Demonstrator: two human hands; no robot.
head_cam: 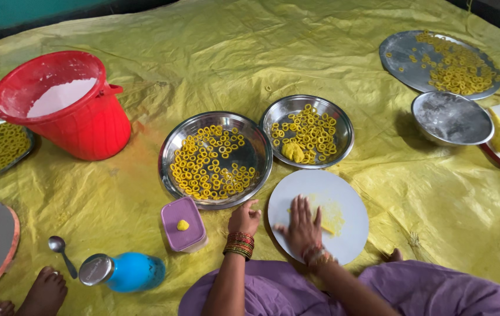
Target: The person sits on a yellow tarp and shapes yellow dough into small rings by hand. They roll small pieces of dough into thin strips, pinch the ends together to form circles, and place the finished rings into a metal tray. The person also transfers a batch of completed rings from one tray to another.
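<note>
The right hand (304,227) lies flat, fingers spread, palm down on the round white board (343,202), pressing a thin roll of yellow dough (326,229) whose tip shows just past the fingers; it grips nothing. The board sits near the near edge of the yellow plastic sheet (203,58), right in front of the person's knees. The left hand (244,217) is loosely curled with its fingertips at the board's left edge, against the rim of the large steel plate (259,146); whether it pinches anything I cannot tell.

The dough looks soft and crumbly, to judge by the smear of yellow crumbs on the smooth board, so uneven pressure could break or flatten the roll. The board rests on crinkled sheet over a soft-looking floor and could slide or tip under a sideways push. The left wrist's bangles (239,244) hang close to the plate's rim and could jolt it, scattering the small rings (212,167).

Behind the board, a smaller steel bowl (340,120) holds more rings and a dough lump (292,151). Left of the hands is a lilac box (183,225) with a bit of dough on its lid, then a blue bottle (128,271) lying on its side, and a spoon (61,251). A ribbed red bucket (80,117) of white flour stands toward the far left. At the right edge, another bowl (452,117) and plate (399,55).
</note>
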